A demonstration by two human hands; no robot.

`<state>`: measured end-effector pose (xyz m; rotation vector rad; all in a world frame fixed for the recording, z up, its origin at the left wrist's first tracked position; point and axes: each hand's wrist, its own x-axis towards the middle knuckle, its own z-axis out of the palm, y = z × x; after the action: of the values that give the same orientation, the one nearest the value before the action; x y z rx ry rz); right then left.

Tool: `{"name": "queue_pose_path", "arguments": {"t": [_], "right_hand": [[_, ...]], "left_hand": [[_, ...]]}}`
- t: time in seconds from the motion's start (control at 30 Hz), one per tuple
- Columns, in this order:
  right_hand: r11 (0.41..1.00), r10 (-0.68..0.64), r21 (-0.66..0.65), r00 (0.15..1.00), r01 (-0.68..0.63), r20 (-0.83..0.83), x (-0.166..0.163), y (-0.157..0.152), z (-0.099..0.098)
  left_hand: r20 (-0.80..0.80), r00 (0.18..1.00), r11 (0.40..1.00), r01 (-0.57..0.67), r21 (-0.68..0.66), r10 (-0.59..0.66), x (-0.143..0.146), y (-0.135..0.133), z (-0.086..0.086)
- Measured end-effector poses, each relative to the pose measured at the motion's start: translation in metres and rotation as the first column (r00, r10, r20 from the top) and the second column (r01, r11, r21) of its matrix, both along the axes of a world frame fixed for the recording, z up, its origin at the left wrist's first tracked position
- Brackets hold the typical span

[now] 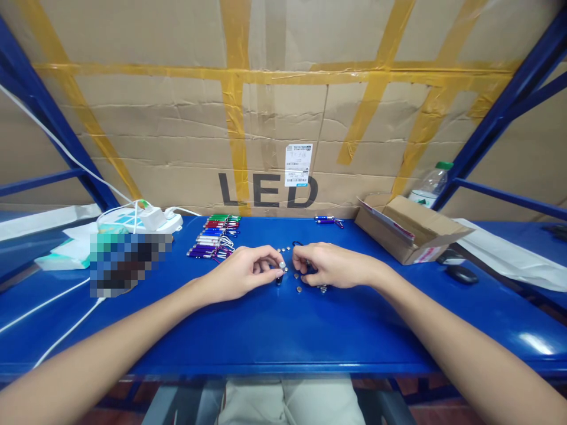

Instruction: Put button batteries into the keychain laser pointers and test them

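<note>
Taking the gap between the hands as the dial's centre, with twelve o'clock away from the person, a white power strip [119,219] sits between nine and ten o'clock, probably pushed to that side so its cables stay off the working patch of the blue table [274,336]. Near ten o'clock, slim metal tubes with clips [215,237] lie in rows grouped by colour, green farthest and purple nearest, an order that would make them easy to count. At nine o'clock the left hand [245,270] has thumb and forefinger pinched narrow on a small dark cylinder [279,281] with a silvery end, at the dial's centre; a fingertip hold seems chosen because the piece is so slight. Small silver discs [299,290] lie loose from twelve round to five o'clock, likely kept there for short reaches. At three o'clock the right hand [331,265] is curled low, fingers bent towards the discs, beside small metal parts [323,289]; whether it grips anything cannot be told. Two blue tubes [325,220] lie apart at one o'clock. Between two and three o'clock an open cardboard box [405,233] partly screens a green-capped bottle [432,182] at two, and a black mouse [461,274] rests at three, all seemingly set out of the hands' way.
</note>
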<state>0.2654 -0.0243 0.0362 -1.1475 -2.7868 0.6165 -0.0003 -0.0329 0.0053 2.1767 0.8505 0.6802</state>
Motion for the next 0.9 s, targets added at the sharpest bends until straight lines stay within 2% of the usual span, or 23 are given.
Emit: {"name": "queue_pose_path", "arguments": {"t": [0.2, 0.53, 0.9], "right_hand": [[1.000, 0.008, -0.030, 1.000, -0.008, 0.000, 0.0000, 0.0010, -0.0038], [1.000, 0.001, -0.025, 1.000, -0.001, 0.015, -0.0007, -0.0003, -0.0011], [0.999, 0.030, -0.020, 0.999, -0.030, -0.015, 0.0001, 0.0005, -0.0032]], "left_hand": [[0.074, 0.996, 0.992, 0.050, -0.116, -0.041, 0.0043, -0.0010, -0.0019], [0.037, 0.999, 0.997, 0.030, -0.074, -0.027, 0.0042, 0.0038, -0.0056], [0.106, 0.994, 1.000, -0.013, -0.005, 0.013, 0.0033, 0.0046, -0.0097]]}}
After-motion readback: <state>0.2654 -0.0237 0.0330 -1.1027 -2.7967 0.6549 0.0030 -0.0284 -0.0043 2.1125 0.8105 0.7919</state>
